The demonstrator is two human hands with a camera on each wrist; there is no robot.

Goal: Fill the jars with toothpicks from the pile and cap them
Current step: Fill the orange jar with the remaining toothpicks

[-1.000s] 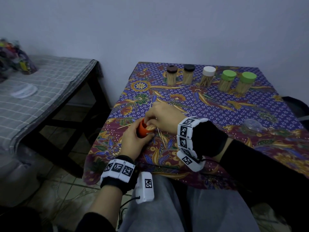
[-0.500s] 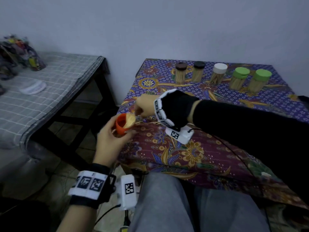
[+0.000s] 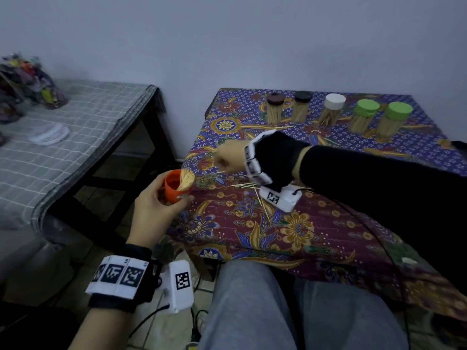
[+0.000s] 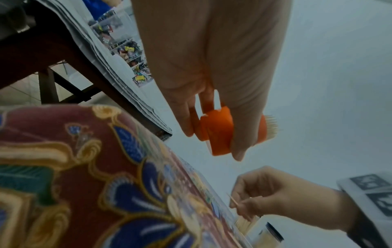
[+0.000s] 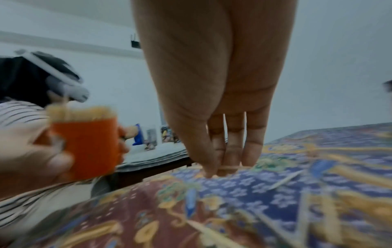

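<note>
Left hand (image 3: 154, 210) grips orange jar (image 3: 174, 188) off table's (image 3: 328, 223) left edge, toothpicks protruding. Right hand (image 3: 228, 157), just beside, pinches one toothpick (image 4: 232, 199) above scattered pile (image 3: 250, 188).

Orange jar (image 5: 84, 147) blurred, right-wrist view.

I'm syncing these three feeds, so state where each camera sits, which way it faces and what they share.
Head: on the head, looking down at the floral-clothed table; both forearms and lap show.
Left wrist: on the left wrist, looking along the left hand gripping the orange plastic jar.
Right wrist: on the right wrist, looking along the right hand pinching a thin wooden toothpick.
Shared: all show the jar and table.
</note>
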